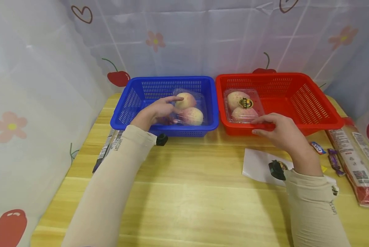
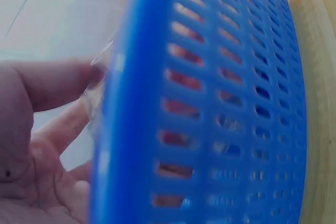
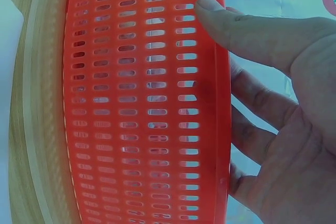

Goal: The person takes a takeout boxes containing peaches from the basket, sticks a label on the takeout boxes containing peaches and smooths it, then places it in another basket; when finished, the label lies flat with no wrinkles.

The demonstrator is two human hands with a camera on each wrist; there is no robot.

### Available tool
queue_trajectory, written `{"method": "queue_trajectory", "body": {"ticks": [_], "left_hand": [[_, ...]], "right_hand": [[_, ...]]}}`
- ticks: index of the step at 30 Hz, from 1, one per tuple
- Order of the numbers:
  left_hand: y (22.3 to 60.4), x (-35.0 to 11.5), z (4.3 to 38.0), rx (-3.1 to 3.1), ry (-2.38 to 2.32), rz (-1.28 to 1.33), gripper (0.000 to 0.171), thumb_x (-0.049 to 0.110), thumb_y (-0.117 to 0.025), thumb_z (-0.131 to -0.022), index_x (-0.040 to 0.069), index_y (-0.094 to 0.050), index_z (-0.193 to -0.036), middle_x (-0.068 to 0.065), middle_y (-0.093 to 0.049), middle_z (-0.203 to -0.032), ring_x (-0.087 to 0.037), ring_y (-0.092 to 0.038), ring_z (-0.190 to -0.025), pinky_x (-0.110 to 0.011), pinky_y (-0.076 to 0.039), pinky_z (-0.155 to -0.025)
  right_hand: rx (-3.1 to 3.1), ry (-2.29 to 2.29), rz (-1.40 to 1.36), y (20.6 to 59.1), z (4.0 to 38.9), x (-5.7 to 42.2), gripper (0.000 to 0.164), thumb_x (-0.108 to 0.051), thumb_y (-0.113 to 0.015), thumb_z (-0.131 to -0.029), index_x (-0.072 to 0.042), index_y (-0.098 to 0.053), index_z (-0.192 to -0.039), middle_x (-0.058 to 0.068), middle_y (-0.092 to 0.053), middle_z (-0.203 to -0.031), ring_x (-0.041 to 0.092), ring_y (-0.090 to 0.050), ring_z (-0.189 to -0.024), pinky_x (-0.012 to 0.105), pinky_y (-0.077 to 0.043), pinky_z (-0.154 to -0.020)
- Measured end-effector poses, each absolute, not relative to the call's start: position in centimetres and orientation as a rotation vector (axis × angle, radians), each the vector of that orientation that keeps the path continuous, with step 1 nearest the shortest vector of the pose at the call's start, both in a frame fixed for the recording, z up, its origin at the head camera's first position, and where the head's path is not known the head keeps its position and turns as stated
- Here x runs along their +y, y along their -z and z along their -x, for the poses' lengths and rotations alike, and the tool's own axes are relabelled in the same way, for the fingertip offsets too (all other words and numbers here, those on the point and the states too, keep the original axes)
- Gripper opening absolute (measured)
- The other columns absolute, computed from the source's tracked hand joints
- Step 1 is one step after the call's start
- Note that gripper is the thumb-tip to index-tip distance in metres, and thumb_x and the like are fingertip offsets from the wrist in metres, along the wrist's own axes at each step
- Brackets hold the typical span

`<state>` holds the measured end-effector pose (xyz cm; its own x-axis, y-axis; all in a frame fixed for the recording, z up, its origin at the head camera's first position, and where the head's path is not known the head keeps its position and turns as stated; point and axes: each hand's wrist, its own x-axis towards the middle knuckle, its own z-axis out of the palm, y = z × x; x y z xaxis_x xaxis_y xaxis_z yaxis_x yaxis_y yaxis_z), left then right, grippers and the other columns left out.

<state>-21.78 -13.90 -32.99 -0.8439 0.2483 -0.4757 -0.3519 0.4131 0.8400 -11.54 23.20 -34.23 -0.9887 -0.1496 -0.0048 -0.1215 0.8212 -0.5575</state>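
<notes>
A clear plastic box (image 1: 205,103) with two round pink-and-cream peach-shaped buns (image 1: 193,116) sits in the blue basket (image 1: 164,128). My left hand (image 1: 161,109) reaches over the basket's front rim and holds the left side of that box, index finger stretched across the top. In the left wrist view the thumb (image 2: 63,85) meets the clear plastic, while the blue wall hides most of the box. My right hand (image 1: 281,132) grips the front rim of the red basket (image 1: 295,127), its thumb (image 3: 236,30) outside and fingers inside. A labelled box of similar buns (image 1: 243,104) stands in the red basket's left end.
Both baskets stand side by side at the back of the wooden table (image 1: 197,199), before a printed curtain (image 1: 184,41). White paper (image 1: 260,164) lies by the right forearm. Small wrapped sweets (image 1: 334,159) and a long red-and-clear package (image 1: 354,161) lie at right; another packet (image 1: 105,149) is at left.
</notes>
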Motion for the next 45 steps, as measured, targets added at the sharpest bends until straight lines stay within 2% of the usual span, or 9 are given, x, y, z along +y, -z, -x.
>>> {"method": "queue_trajectory", "body": {"ticks": [4,15,19,25,30,35,39,42,45], "left_hand": [[32.7,-13.9,21.7,2.114,-1.602,0.159,0.055,0.007,-0.058,-0.099,0.027,-0.051,-0.149,-0.016,-0.057,-0.117,-0.017,-0.057,-0.058,-0.031,-0.053,-0.059],[30.8,-16.3,20.4,1.940,-1.990,0.118,0.048,0.009,-0.052,-0.104,0.023,-0.050,-0.150,-0.004,-0.036,-0.153,-0.016,-0.057,-0.059,-0.031,-0.052,-0.063],[29.7,-17.3,19.0,1.885,-2.093,-0.057,0.048,0.008,-0.055,-0.104,0.021,-0.051,-0.150,-0.004,-0.034,-0.150,-0.019,-0.057,-0.058,-0.031,-0.053,-0.066],[29.2,-18.8,16.2,1.678,-2.198,-0.448,0.046,-0.002,-0.051,-0.102,0.012,-0.055,-0.145,-0.005,-0.043,-0.109,-0.015,-0.051,-0.057,-0.025,-0.053,-0.059],[29.8,-19.3,13.5,1.609,-2.069,-0.752,0.046,-0.007,-0.049,-0.098,0.016,-0.067,-0.133,-0.008,-0.050,-0.123,-0.013,-0.049,-0.060,-0.022,-0.050,-0.056],[31.3,-18.5,11.6,1.572,-1.795,-1.044,0.041,0.000,-0.055,-0.100,0.017,-0.065,-0.136,-0.010,-0.053,-0.134,-0.017,-0.056,-0.083,-0.025,-0.054,-0.066],[33.5,-17.5,10.7,1.535,-1.596,-1.232,0.038,0.010,-0.058,-0.102,-0.002,-0.057,-0.138,-0.009,-0.056,-0.134,-0.014,-0.050,-0.077,-0.023,-0.048,-0.066],[35.5,-16.6,10.7,1.527,-1.473,-1.291,0.041,0.010,-0.057,-0.102,-0.013,-0.051,-0.135,-0.012,-0.057,-0.136,-0.015,-0.056,-0.095,-0.030,-0.049,-0.085],[37.4,-15.9,10.9,1.509,-1.418,-1.277,0.041,0.007,-0.056,-0.101,-0.014,-0.051,-0.135,-0.020,-0.054,-0.140,-0.021,-0.052,-0.119,-0.041,-0.040,-0.106]], "right_hand": [[2.955,0.897,0.229,34.3,11.5,23.2,0.038,-0.015,-0.079,-0.089,-0.010,-0.070,-0.126,0.021,-0.058,-0.128,0.043,-0.043,-0.119,0.066,-0.044,-0.095],[2.965,0.889,0.263,34.3,11.6,23.2,0.036,-0.013,-0.079,-0.089,-0.009,-0.071,-0.124,0.020,-0.060,-0.126,0.042,-0.044,-0.118,0.064,-0.046,-0.094],[2.972,0.887,0.278,34.2,11.4,23.5,0.035,-0.013,-0.078,-0.090,-0.010,-0.071,-0.124,0.019,-0.060,-0.125,0.041,-0.045,-0.117,0.064,-0.045,-0.094],[2.969,0.886,0.304,34.1,11.3,23.9,0.034,-0.012,-0.076,-0.091,-0.011,-0.071,-0.124,0.019,-0.061,-0.125,0.041,-0.046,-0.117,0.066,-0.043,-0.096],[2.961,0.875,0.290,34.0,11.2,24.1,0.035,-0.013,-0.076,-0.091,-0.011,-0.071,-0.125,0.020,-0.059,-0.129,0.042,-0.045,-0.120,0.067,-0.043,-0.096],[2.961,0.879,0.305,34.0,11.2,24.4,0.035,-0.009,-0.076,-0.091,-0.010,-0.070,-0.126,0.021,-0.059,-0.128,0.043,-0.045,-0.119,0.068,-0.042,-0.096],[2.954,0.877,0.316,34.1,11.3,24.3,0.036,-0.009,-0.076,-0.091,-0.009,-0.070,-0.127,0.022,-0.059,-0.130,0.044,-0.045,-0.120,0.068,-0.042,-0.096],[2.955,0.870,0.325,34.1,11.4,24.3,0.037,-0.008,-0.076,-0.091,-0.009,-0.070,-0.127,0.023,-0.059,-0.130,0.044,-0.045,-0.121,0.068,-0.042,-0.097],[2.956,0.867,0.330,34.1,11.4,24.1,0.038,-0.007,-0.075,-0.091,-0.009,-0.069,-0.128,0.022,-0.059,-0.130,0.044,-0.045,-0.120,0.067,-0.044,-0.095]]}}
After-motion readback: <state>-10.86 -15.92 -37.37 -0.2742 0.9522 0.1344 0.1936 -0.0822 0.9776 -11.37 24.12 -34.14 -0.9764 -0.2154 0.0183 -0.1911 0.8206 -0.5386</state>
